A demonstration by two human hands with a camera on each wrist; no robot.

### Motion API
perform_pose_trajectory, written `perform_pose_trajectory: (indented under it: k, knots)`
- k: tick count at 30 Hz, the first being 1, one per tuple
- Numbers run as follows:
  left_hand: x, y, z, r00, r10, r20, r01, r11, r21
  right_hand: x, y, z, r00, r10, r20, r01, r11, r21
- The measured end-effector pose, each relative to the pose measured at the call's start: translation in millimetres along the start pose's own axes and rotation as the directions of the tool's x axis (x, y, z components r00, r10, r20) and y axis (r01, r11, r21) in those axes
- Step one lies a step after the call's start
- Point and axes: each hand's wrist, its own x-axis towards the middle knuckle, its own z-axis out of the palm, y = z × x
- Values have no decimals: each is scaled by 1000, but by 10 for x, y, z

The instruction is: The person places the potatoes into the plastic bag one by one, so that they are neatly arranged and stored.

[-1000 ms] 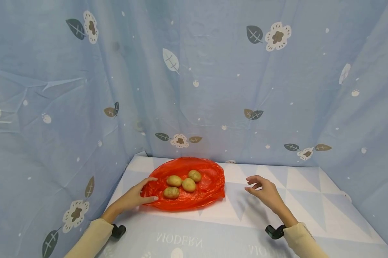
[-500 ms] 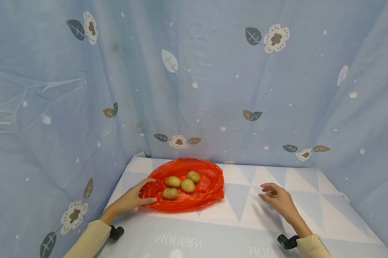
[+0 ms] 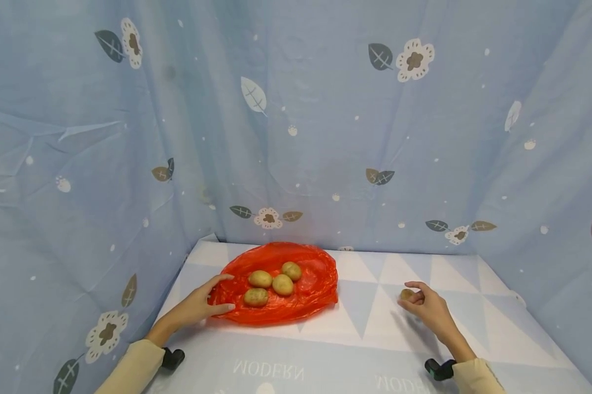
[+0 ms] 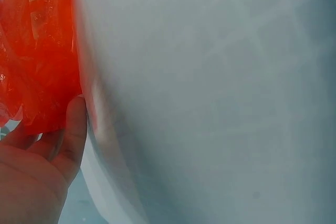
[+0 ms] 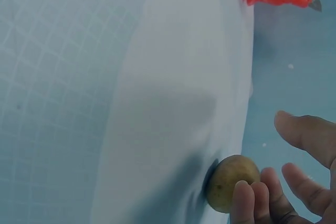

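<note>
A red plastic bag (image 3: 308,303) lies spread on the table, with several potatoes (image 3: 283,285) lying on it. My left hand (image 3: 199,303) rests against the bag's left end, thumb and index finger spread over the red plastic. In the left wrist view its thumb (image 4: 76,129) touches the bag's edge, and the other fingers are partly behind it. Right of the bag, my right hand (image 3: 429,308) has a separate potato (image 3: 406,294) at its fingertips. The right wrist view shows this potato (image 5: 230,183) close to the table, the fingers spread beside it and one fingertip overlapping it.
A pale table cover (image 3: 360,350) with triangles and printed letters lies under everything. Blue curtains (image 3: 325,137) with flowers and leaves hang behind and along both sides. Black wrist devices (image 3: 440,370) sit at both cuffs.
My right hand has moved right, farther from the bag, and a potato now shows at its fingertips. The left hand keeps its place at the bag; the bag's potatoes have not moved.
</note>
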Motion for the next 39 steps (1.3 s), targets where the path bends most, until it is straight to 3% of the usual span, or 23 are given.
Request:
perform_pose_trajectory:
  k: [17, 27, 39]
  knots:
    - [-19, 37, -9, 1000, 0, 7, 0, 1000, 5, 23, 139, -37, 992, 123, -7, -123, 990, -62]
    - [-31, 48, -15, 1000, 6, 19, -6, 1000, -1, 45, 215, -38, 991, 133, -5, -133, 988, -82]
    - [-21, 28, -4, 1000, -11, 20, 11, 1000, -10, 91, 234, 26, 991, 112, -73, -120, 986, -115]
